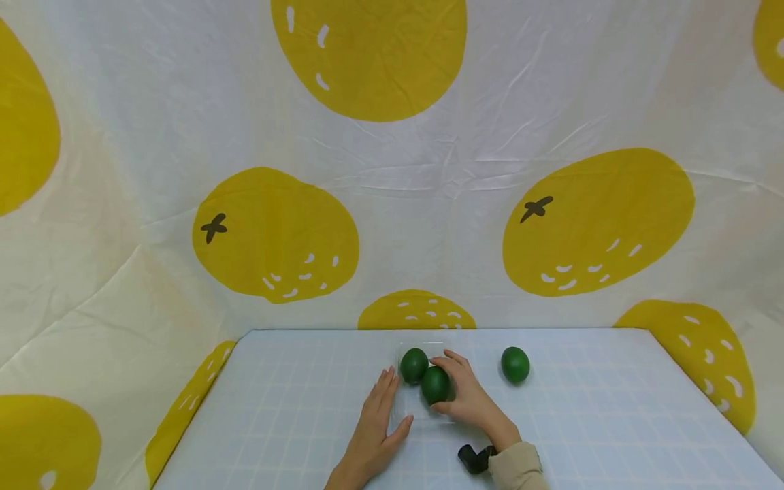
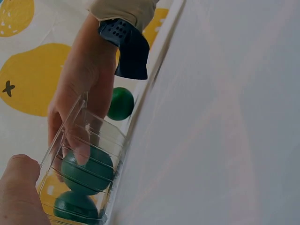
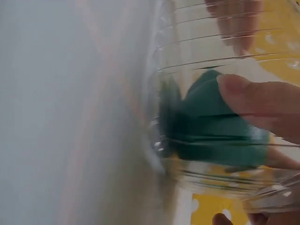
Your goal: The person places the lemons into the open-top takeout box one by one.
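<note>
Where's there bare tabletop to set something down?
Two big patches of table: from its left edge to the left hand, and from the lone green fruit to the right edge. A smaller gap lies between that fruit and the right hand. Crowded: the clear container, with two green fruits and both hands at it.

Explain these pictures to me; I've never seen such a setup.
No robot here: these are a person's two bare hands. The wide picture comes from a camera on the head, the other two from cameras on the left and right wrists. On the table stands a clear plastic box. Inside it, the right hand has its grip on a round green object, with a second green object beside it. The left hand lies alongside the box. A third green object lies right of the box.
</note>
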`<state>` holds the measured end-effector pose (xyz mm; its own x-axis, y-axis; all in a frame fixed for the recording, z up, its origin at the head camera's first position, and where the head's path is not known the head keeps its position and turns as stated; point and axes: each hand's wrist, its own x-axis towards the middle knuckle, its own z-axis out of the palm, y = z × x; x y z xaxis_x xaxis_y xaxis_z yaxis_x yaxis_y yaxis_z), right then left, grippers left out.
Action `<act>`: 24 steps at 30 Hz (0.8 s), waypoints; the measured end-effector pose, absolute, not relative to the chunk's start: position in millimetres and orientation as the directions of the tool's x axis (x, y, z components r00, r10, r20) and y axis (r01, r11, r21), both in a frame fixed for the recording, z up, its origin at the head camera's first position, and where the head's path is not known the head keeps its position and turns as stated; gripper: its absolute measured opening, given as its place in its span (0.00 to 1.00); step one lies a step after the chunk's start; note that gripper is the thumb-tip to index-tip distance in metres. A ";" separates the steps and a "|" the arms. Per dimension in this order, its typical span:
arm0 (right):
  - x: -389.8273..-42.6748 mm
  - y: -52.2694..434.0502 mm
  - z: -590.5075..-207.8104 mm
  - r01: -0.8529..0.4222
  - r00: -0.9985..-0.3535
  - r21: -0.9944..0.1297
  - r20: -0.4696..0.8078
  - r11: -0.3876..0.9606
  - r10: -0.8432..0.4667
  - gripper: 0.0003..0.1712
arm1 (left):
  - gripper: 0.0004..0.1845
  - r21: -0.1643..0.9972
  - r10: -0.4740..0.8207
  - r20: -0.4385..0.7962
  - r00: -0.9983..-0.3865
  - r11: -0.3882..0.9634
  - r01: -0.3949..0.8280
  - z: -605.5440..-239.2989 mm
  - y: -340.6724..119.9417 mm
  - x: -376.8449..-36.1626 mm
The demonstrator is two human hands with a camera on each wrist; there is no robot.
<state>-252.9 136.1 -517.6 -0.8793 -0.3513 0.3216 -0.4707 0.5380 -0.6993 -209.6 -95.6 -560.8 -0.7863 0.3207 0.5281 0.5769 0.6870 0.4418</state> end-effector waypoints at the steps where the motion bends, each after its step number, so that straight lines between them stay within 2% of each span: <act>1: -252.5 136.7 -515.9 -0.462 -0.883 -0.708 0.312 0.535 -0.349 0.43 | 0.38 0.439 0.321 0.535 -0.782 0.685 0.582 -561.0 -95.5 -209.8; 7: -251.6 141.1 -506.3 -0.415 -0.901 -0.751 0.260 0.514 -0.347 0.36 | 0.39 0.408 0.322 0.582 -0.747 0.678 0.611 -563.8 -95.8 -211.3; 12: -254.1 146.9 -501.3 -0.445 -0.886 -0.734 0.277 0.513 -0.372 0.33 | 0.38 0.392 0.324 0.606 -0.727 0.673 0.627 -566.1 -96.1 -212.5; 24: -259.8 165.7 -481.4 -0.504 -0.853 -0.696 0.306 0.512 -0.424 0.27 | 0.38 0.404 0.321 0.598 -0.734 0.670 0.622 -565.7 -96.4 -212.1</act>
